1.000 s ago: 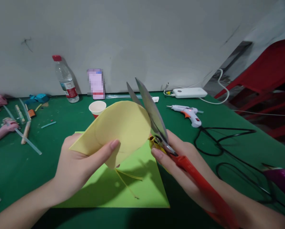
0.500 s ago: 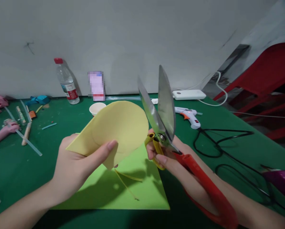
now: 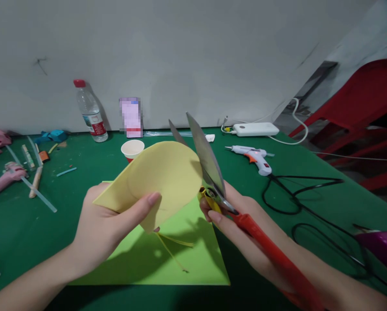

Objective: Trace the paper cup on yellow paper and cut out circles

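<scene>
Scissors [image 3: 209, 164] with red handles are clamped in the right hand [image 3: 245, 229], their two blades nearly together at the right edge of one yellow foam sheet [image 3: 161, 177]. The left hand [image 3: 105, 224] pinches that sheet, thumb in front, above one lime-green sheet [image 3: 187, 259] on the green table [image 3: 83, 172]. The raised sheet partly hides one paper cup [image 3: 132, 149]. Beyond are one water bottle [image 3: 90, 112], one white glue gun [image 3: 256, 156] and one power bank [image 3: 256, 128]. One pink glue gun [image 3: 2, 179] lies far left.
</scene>
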Demonstrator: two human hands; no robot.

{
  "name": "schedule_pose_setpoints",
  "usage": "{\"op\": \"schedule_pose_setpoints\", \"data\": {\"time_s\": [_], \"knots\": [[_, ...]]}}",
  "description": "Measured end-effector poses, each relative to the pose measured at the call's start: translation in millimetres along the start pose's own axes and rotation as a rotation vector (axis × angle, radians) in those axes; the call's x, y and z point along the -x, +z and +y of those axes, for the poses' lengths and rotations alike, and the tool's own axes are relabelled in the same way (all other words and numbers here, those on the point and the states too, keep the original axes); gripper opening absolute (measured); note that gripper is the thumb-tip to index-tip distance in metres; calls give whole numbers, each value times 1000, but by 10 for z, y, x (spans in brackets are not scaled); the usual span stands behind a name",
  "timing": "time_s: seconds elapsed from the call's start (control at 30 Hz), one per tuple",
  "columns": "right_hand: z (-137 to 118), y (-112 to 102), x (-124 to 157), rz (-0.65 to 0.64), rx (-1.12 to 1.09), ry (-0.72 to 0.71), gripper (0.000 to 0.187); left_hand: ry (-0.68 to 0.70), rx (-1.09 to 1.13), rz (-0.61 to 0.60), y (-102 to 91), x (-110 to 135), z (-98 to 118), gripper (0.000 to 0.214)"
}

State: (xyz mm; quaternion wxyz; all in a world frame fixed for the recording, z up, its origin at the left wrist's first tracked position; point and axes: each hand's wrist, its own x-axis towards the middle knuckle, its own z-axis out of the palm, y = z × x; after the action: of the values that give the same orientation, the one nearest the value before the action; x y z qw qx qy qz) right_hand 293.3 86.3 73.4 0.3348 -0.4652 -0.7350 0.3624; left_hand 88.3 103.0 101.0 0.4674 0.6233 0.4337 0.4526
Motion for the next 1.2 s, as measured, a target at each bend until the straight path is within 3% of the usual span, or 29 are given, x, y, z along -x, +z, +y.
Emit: {"op": "schedule_pose_setpoints", "data": {"time_s": [0.27,0.53,1.2], "knots": [[33,29,2,35,-2,-35,23,28,-42,17,15,-4,26,18],[-14,43,-6,-12,-30,73,20,-11,-51,16,23,-3,-5,19],[-20,57,-3,1,-38,68,22,19,-139,18,10,11,-16,16]]}}
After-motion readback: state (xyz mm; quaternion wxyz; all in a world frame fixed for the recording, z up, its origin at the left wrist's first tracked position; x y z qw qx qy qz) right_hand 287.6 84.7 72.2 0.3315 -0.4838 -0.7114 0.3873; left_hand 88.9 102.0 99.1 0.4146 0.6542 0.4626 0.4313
